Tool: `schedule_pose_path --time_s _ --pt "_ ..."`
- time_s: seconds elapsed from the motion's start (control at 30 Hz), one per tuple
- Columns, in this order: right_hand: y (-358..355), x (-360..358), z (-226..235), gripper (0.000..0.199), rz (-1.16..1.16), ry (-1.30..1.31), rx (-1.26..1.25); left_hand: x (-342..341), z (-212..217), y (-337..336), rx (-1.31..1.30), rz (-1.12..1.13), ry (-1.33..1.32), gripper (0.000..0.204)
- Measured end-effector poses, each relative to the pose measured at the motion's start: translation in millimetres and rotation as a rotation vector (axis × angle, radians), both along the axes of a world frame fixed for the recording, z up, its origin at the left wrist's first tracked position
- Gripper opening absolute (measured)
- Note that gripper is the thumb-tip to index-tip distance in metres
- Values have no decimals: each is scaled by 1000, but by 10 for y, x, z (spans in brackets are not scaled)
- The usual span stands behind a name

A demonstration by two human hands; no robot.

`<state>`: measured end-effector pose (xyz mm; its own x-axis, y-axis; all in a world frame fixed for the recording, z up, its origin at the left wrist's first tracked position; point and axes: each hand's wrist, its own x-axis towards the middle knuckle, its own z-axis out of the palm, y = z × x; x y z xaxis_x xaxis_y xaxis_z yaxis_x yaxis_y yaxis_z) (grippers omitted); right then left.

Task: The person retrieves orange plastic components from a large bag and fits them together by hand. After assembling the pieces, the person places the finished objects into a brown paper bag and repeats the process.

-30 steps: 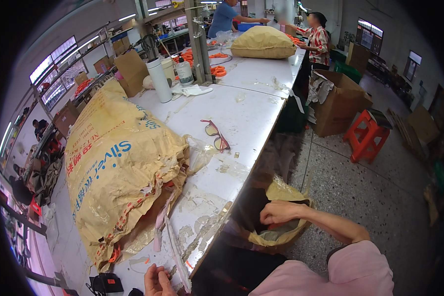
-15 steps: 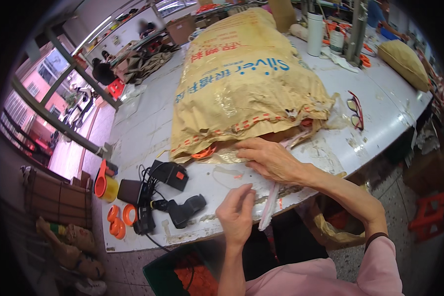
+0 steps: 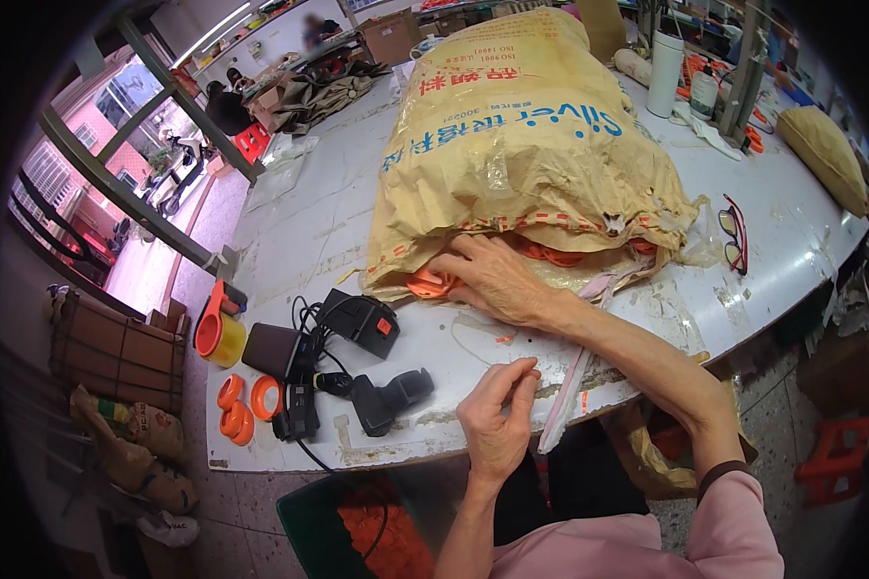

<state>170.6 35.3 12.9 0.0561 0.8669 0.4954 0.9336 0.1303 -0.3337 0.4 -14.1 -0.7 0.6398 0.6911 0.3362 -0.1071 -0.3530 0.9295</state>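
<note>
A large yellow woven sack point(image 3: 512, 174) lies on the table, its frayed, open mouth facing me. My right hand point(image 3: 502, 278) reaches into that mouth from the right, fingers and thumb closed on an orange plastic part point(image 3: 427, 284) at its left side. More orange parts point(image 3: 555, 256) show inside, farther right. Close to the table's front edge, my left hand point(image 3: 495, 420) is held with fingertips and thumb together; whatever they may pinch is too small to make out. Between the hands and the edge, a pale fabric strip point(image 3: 565, 400) trails down from the sack's mouth.
Left of my hands are a black corded device point(image 3: 386, 398), a black box point(image 3: 359, 323), orange rings point(image 3: 237, 422) and a yellow-and-orange tape roll point(image 3: 218, 336). Glasses point(image 3: 735, 234) lie at right. Below the edge stands a green crate point(image 3: 304, 526) holding orange parts.
My right hand has moved left and deeper into the sack's mouth, onto the orange part. The mouth gapes wider, showing more orange parts. My left hand stays near the table edge. The view has shifted.
</note>
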Motion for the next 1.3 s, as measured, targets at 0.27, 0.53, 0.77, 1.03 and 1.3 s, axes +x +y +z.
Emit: schedule_pose_path --time_s 0.27,0.53,0.77,1.03,1.3 --pt "-125 104 10 36 73 114 57 -16 6 -17 -25 15 10 16" --pt "211 -39 -166 52 50 148 55 12 -7 -53 -19 53 17 16" --pt "25 139 -82 48 135 249 117 11 -29 -30 -9 86 -16 13" --pt "-512 215 97 47 178 312 -12 -9 -27 -13 -18 92 -16 14" --pt "-767 286 322 51 171 522 -277 5 -10 -60 -39 157 -12 16"
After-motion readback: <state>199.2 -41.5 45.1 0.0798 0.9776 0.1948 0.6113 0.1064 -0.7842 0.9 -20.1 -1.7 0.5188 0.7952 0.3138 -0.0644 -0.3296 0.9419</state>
